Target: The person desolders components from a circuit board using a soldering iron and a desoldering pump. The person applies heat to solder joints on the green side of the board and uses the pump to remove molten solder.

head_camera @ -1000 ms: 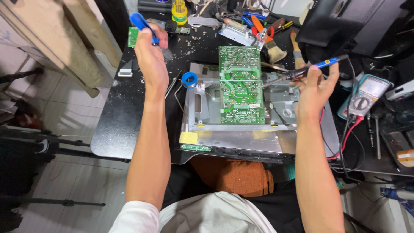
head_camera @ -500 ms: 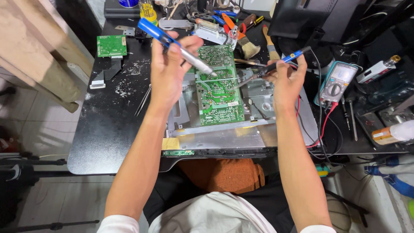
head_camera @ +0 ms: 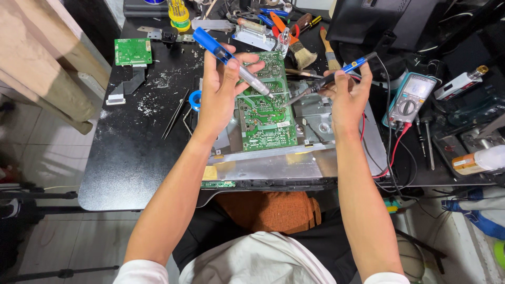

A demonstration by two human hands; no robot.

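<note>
Green circuit board lies flat on the metal chassis on the table. It looks stiff but fragile, best held by its edges. Left hand is closed around a blue solder sucker; right hand is closed around a soldering iron, both tips near the board's middle.

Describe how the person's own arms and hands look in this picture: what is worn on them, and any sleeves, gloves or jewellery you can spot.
Both forearms are bare from wrist to above the elbow. The left hand and right hand wear no gloves; no watch, ring or bracelet shows. Short white sleeves start at the upper arms, at the bottom edge of the picture.
</note>
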